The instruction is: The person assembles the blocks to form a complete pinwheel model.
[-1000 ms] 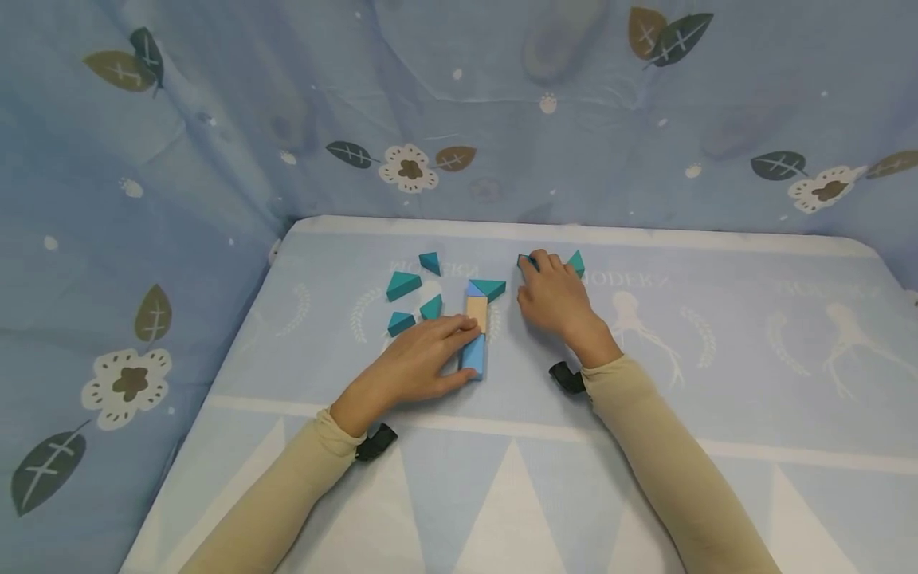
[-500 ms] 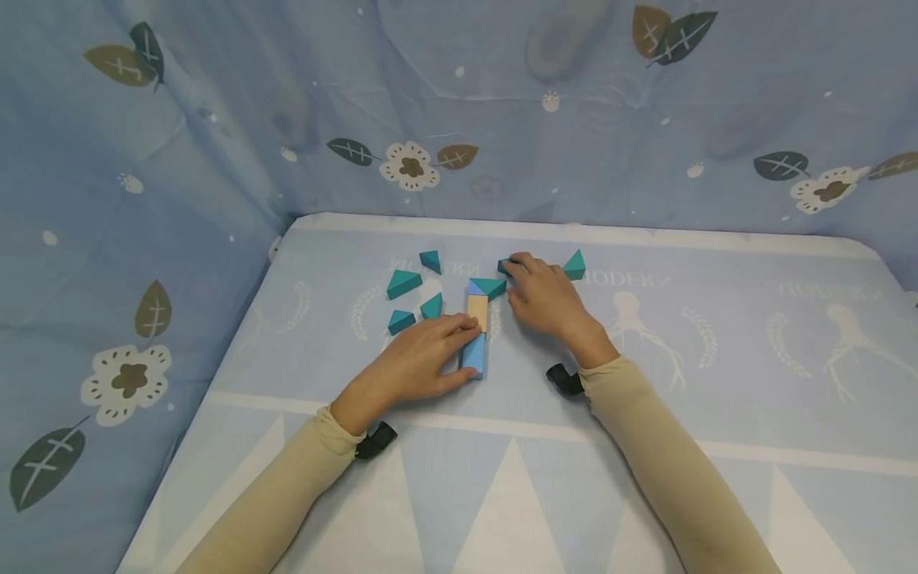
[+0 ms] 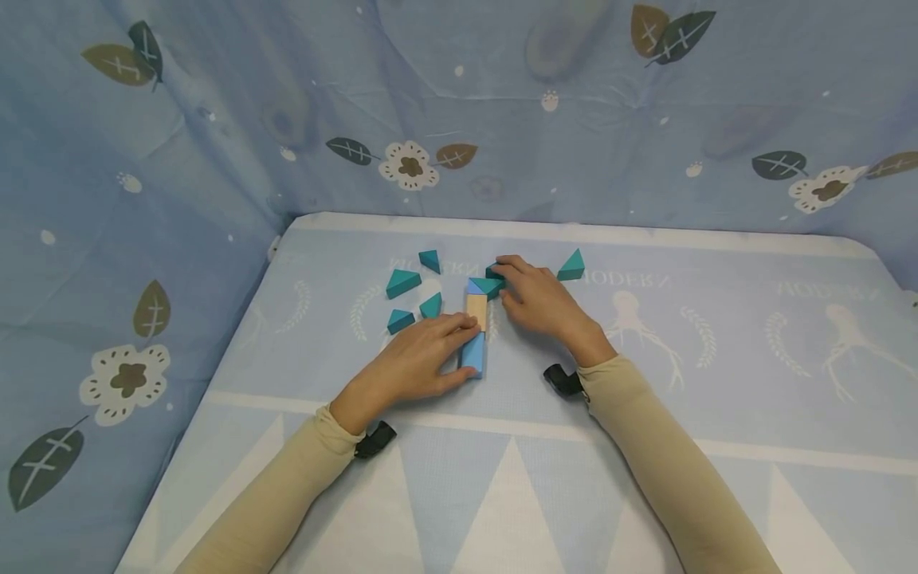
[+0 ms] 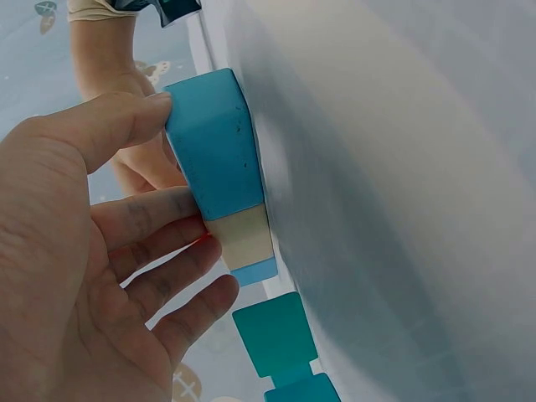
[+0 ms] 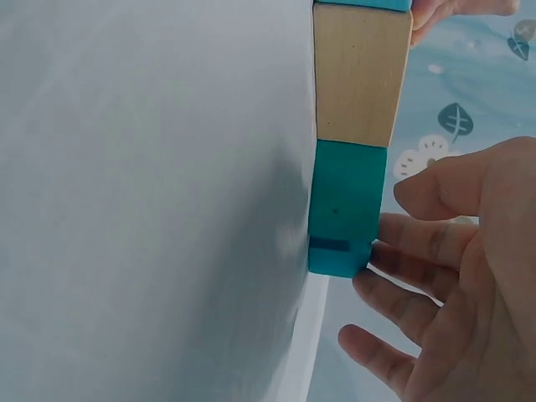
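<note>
A row of blocks runs away from me: a light-blue block [image 3: 472, 356], a beige block [image 3: 476, 312], then a small blue triangular block [image 3: 475, 287] beside a teal triangular block [image 3: 491, 286]. My left hand [image 3: 419, 360] rests on the row, thumb at the near end of the light-blue block and fingertips by the beige one. Fingertips of my right hand [image 3: 541, 299] touch a dark-teal block [image 3: 493, 271] right at the far end of the row. In the right wrist view, the right thumb stands apart from the blocks; the hand partly hides the dark-teal block in the head view.
Left of the row lie several loose teal triangular blocks [image 3: 403, 283]. Another teal triangular block [image 3: 572, 265] stands to the right of my right hand. A patterned cloth covers the table [image 3: 717, 319], and a blue curtain [image 3: 502, 96] hangs behind its far edge.
My right hand has moved left, bringing the dark-teal block along the table to the row's far end. The teal block at the right shows more fully. My left hand has stayed in place.
</note>
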Available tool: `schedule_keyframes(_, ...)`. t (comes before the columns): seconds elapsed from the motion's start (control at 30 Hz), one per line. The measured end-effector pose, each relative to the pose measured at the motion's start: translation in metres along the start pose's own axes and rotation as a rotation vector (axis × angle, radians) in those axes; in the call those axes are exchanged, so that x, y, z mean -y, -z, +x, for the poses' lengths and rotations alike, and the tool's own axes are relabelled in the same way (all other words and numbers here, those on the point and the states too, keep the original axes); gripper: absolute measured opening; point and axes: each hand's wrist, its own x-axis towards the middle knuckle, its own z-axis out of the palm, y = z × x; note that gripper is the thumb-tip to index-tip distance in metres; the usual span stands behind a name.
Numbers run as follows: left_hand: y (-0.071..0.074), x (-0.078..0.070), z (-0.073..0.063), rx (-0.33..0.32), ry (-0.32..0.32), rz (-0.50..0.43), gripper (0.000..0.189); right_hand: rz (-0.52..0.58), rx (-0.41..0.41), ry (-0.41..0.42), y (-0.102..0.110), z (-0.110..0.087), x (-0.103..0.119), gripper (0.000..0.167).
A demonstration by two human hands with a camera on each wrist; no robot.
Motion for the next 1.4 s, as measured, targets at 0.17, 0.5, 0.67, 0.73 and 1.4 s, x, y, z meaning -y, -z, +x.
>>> schedule_keyframes(0.17, -0.0009, 0.0005, 0.0001, 0.0, 0.001, -0.002, 0.061, -0.022, -0.008, -0.008, -0.0004, -0.0001, 0.0008, 0.049)
schedule_keyframes(0.5, -0.0021, 0.0014, -0.0002, 0.003, 0.002, 0.0, 0.061, -0.064, -0.001, -0.024, -0.0009, -0.0011, 0.0028, 0.049)
schedule_keyframes(0.67, -0.0019, 0.0015, -0.0003, 0.011, 0.008, -0.002, 0.062, -0.053, 0.005, 0.004, -0.0017, -0.0016, 0.0047, 0.048)
schedule_keyframes(0.73, -0.0018, 0.0015, -0.0002, 0.012, 0.009, -0.001, 0.062, -0.051, 0.009, 0.011, -0.0024, -0.0013, 0.005, 0.048)
schedule_keyframes(1.4, -0.0016, 0.0014, 0.0002, 0.007, 0.005, -0.004, 0.062, -0.031, 0.046, 0.024, -0.0049, -0.0003, 0.0076, 0.049)
